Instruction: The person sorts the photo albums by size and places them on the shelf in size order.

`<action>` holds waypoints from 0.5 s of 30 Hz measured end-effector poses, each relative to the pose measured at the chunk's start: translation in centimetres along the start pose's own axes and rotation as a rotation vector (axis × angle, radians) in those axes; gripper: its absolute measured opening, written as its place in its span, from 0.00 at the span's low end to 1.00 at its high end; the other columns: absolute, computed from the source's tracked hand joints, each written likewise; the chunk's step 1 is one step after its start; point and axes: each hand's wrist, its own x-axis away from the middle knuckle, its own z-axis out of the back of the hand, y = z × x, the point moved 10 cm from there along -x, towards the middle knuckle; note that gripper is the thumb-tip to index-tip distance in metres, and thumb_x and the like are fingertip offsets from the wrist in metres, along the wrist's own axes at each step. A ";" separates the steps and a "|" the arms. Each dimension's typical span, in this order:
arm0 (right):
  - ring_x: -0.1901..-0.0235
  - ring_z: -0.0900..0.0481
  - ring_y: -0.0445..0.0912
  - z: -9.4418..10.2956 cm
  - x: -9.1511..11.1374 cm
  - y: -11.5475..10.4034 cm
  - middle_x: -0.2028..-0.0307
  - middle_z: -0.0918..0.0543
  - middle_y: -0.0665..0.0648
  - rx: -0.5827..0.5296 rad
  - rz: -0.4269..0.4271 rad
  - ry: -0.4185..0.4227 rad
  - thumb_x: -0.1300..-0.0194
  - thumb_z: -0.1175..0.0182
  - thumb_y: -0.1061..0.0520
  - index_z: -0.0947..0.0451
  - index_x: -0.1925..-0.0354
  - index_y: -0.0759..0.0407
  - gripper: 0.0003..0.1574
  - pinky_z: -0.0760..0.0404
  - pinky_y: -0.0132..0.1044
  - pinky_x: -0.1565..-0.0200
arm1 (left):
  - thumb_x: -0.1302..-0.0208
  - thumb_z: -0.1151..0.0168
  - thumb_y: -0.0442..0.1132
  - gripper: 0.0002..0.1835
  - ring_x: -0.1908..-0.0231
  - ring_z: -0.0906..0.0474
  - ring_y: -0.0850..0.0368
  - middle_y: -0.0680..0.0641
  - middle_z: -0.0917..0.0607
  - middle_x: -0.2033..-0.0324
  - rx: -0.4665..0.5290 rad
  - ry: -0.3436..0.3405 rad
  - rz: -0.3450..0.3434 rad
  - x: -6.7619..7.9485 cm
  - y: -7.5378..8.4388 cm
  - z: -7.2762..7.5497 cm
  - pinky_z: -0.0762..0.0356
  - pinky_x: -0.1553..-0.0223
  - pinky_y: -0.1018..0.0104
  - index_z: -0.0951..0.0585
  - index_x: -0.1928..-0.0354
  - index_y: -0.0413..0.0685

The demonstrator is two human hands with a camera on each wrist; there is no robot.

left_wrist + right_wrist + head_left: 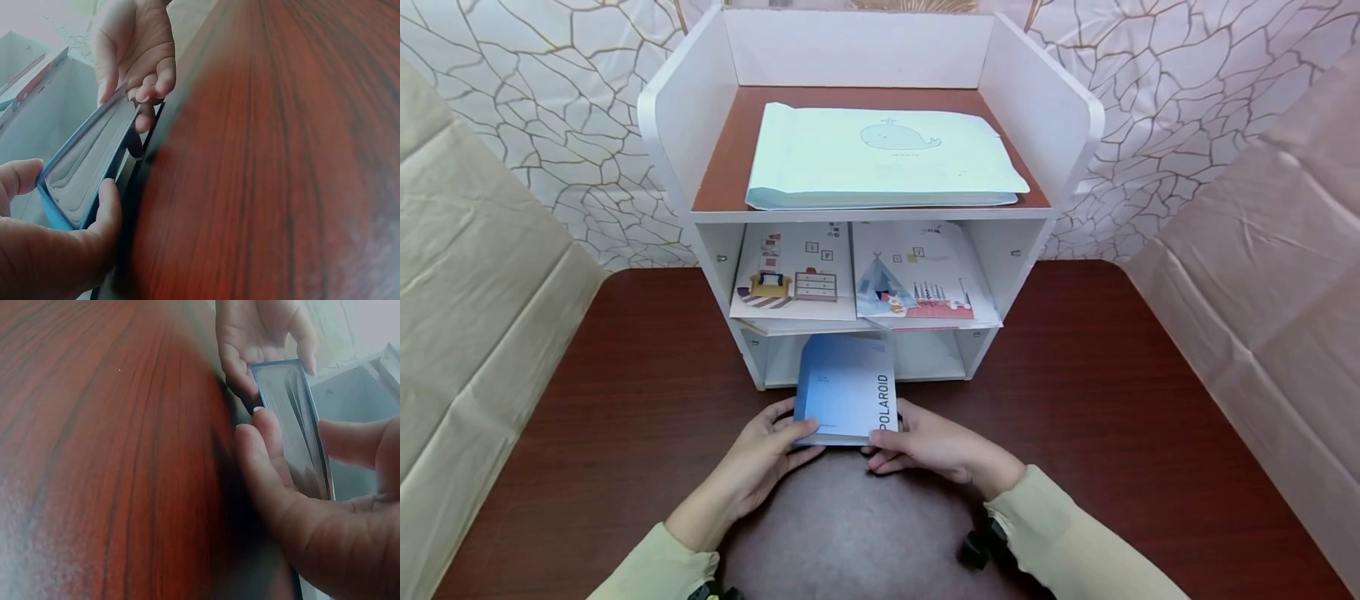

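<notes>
A blue photo album (848, 387) marked POLAROID lies between my hands in the head view, its far end inside the lowest opening of the white shelf (868, 216). At its near left corner my left hand (758, 460) grips it, thumb on the cover and fingers beneath. My right hand (936, 446) pinches the near right corner in the same way. Both wrist views show the album's open edge, with clear sleeves (90, 159) between the covers. Part of its underside is hidden by my fingers.
On the shelf's brown top lies a pale folder with a whale drawing (887, 158). Two illustrated booklets (793, 279) fill the middle level, their front edges jutting out slightly. Dark red wooden table (1112, 400) surrounds the shelf, and beige cloth walls stand at both sides.
</notes>
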 end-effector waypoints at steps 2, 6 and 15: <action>0.60 0.17 0.56 0.0 -0.2 -0.1 0.54 0.24 0.72 0.004 0.012 0.002 0.28 0.48 0.65 0.45 0.35 0.64 0.28 0.19 0.49 0.53 | 0.39 0.34 0.31 0.42 0.45 0.25 0.45 0.32 0.31 0.41 -0.001 0.002 -0.003 -0.1 0.0 0.1 0.26 0.45 0.49 0.48 0.30 0.38; 0.60 0.17 0.55 0.4 -0.7 -0.3 0.55 0.22 0.72 0.027 0.042 0.046 0.28 0.48 0.66 0.43 0.36 0.65 0.26 0.19 0.48 0.53 | 0.41 0.32 0.31 0.45 0.44 0.26 0.46 0.33 0.31 0.41 -0.033 0.003 -0.013 -0.4 0.1 0.3 0.27 0.44 0.51 0.50 0.29 0.37; 0.61 0.17 0.53 1.1 -2.3 -1.4 0.58 0.20 0.70 0.129 0.117 0.214 0.27 0.49 0.64 0.32 0.44 0.73 0.17 0.18 0.44 0.54 | 0.37 0.35 0.33 0.43 0.40 0.31 0.45 0.32 0.34 0.38 -0.061 0.040 -0.056 -1.2 0.8 1.6 0.27 0.44 0.56 0.52 0.29 0.32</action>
